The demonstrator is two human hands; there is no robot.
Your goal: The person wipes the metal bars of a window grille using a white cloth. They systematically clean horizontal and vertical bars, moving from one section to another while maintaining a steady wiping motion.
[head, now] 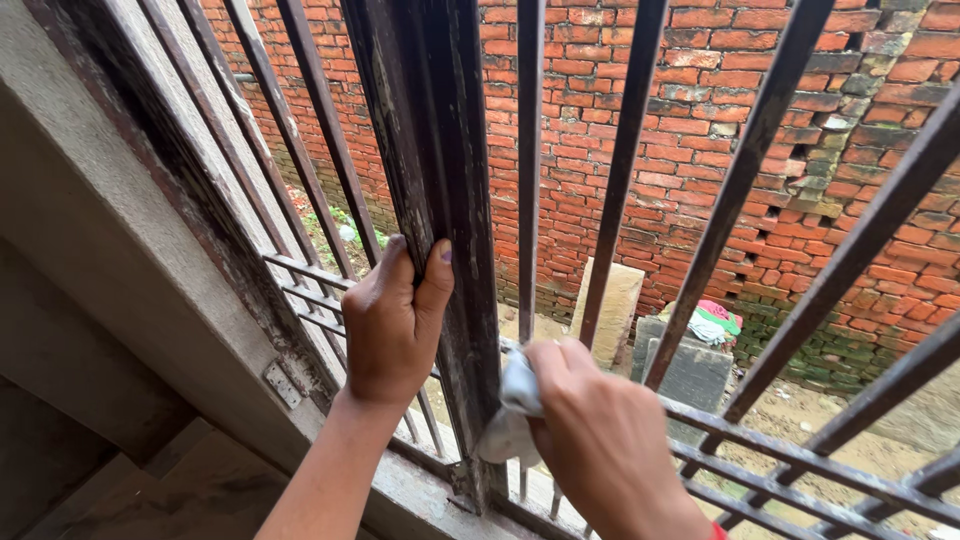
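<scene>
From the head camera I look down at a window grille of dark metal bars, with a red brick wall [700,120] beyond it. My left hand [392,325] is closed around the thick upright post [440,200] at the grille's centre, thumb wrapped over its front. My right hand [600,440] is clenched on a pale cloth [512,410], which is pressed against the lower part of the same post, just below the left hand. I judge the worn, flaking metal could snag the cloth or scrape my knuckles against the neighbouring thin bar [528,180], and the cloth could slip out through the gaps. I see no packages, labels or signs; only a grey stone slab [690,375] outside with a bundle of coloured fabric [715,322] lying on it.
</scene>
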